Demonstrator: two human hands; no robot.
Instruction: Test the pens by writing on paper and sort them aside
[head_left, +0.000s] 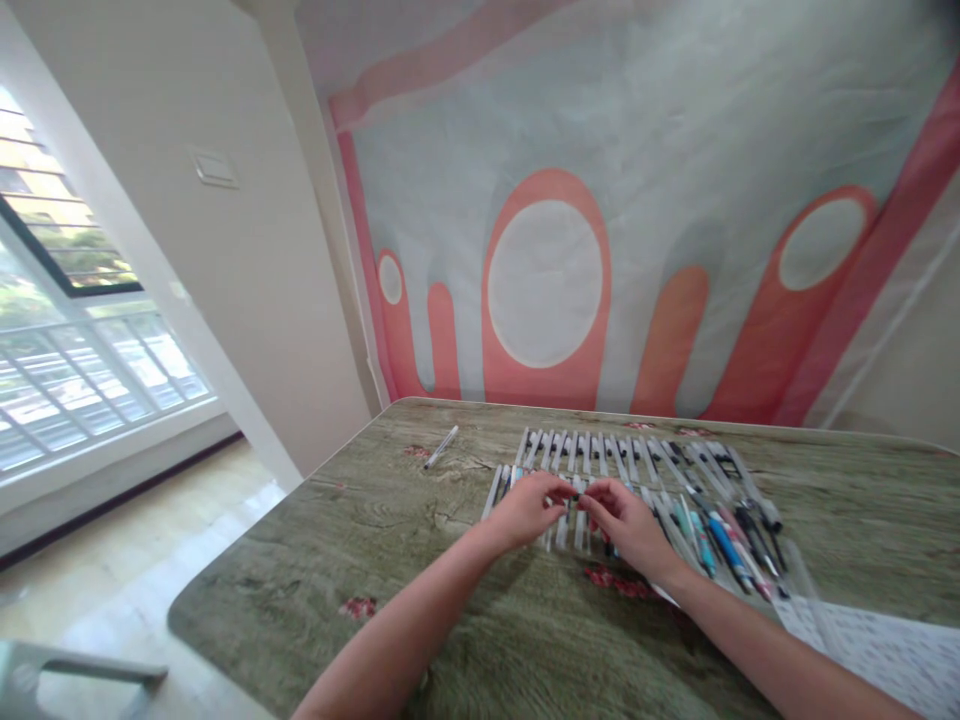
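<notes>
Fingertips of my left hand (pixel 529 507) and my right hand (pixel 624 522) meet above the pens, both closed in a pinch. Between them is a small dark piece (pixel 576 497), too small and blurred to name. Below and behind the hands, clear-barrelled pens (pixel 600 455) lie side by side in a back row. A front row of pens (pixel 493 492) is partly hidden by my hands. To the right of my right hand lie several coloured pens, among them a blue pen (pixel 726 550) and a teal pen (pixel 702 545).
A single pen (pixel 441 447) lies apart at the left on the wood-patterned table (pixel 300 570). Printed paper (pixel 885 650) covers the right front, with a clear strip (pixel 810 590) over its edge. A stool (pixel 82 665) stands on the floor at left. A patterned curtain (pixel 637 130) hangs behind.
</notes>
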